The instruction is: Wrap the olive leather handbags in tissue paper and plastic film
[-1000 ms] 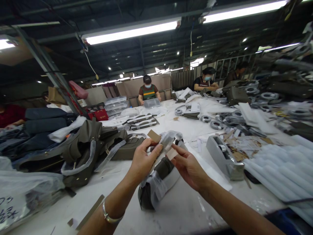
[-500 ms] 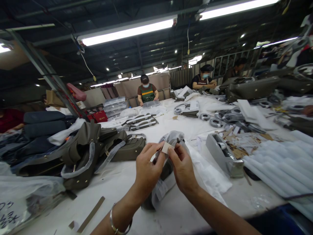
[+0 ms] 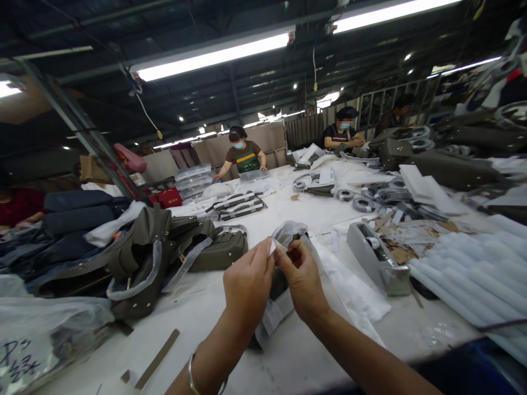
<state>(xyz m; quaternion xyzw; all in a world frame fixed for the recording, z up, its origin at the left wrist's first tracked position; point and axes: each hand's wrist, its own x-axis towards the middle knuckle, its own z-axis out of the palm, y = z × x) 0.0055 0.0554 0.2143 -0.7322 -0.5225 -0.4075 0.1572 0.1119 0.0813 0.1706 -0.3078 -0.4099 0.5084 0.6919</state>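
Between the fingertips of both hands is a small pale square piece [image 3: 273,246], seen nearly edge-on; whether it is paper or card I cannot tell. My left hand [image 3: 249,278] pinches it from the left, a metal bangle on the wrist. From the right, my right hand [image 3: 303,280] pinches it with thumb and fingers. Behind and under the hands lies a dark olive handbag [image 3: 279,282], partly wrapped in clear plastic and white tissue; the hands hide much of it.
Olive handbags [image 3: 138,263] with wrapped handles crowd the left, beside a clear plastic bag [image 3: 49,334]. A grey tape dispenser [image 3: 376,258] stands at right, near cardboard scraps [image 3: 405,249] and white foam sheets [image 3: 473,269]. Co-workers [image 3: 246,153] sit across the white table [image 3: 197,334].
The pale piece has turned from showing its flat face to nearly edge-on, and my fingers have closed in around it. Across the table, a co-worker has reached an arm out to the side.
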